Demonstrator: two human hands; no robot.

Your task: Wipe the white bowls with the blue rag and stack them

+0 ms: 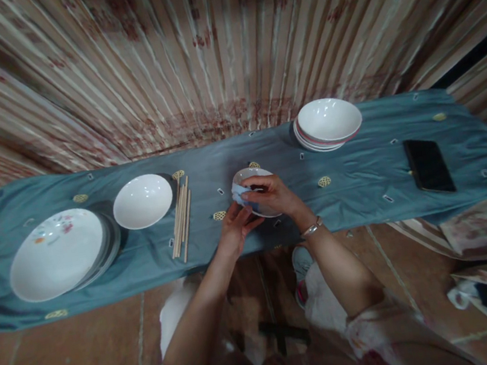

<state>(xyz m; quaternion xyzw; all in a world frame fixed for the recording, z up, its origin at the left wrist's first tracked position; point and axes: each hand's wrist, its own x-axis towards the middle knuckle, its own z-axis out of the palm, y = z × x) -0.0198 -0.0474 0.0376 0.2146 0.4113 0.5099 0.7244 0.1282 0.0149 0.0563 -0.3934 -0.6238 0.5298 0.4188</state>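
A small white bowl [270, 208] is at the middle of the cloth-covered table, between my two hands. My left hand [235, 227] grips the bowl from its near left side, thumb and fingers at the rim. Pinched in my right hand [272, 193] is a light blue cloth [239, 193], pressed against the bowl's left rim and inside. My right hand covers much of the bowl's interior. Left of my hands lie several wooden chopsticks [181, 219], side by side, with a single white bowl [143, 202] just beyond them.
A stack of large plates or shallow bowls [58, 259] with a floral top one stands at the left end. Stacked white bowls [329, 119] sit at the back right. A black phone or tablet [428, 165] lies near the right end. A pleated curtain [225, 57] hangs behind the table.
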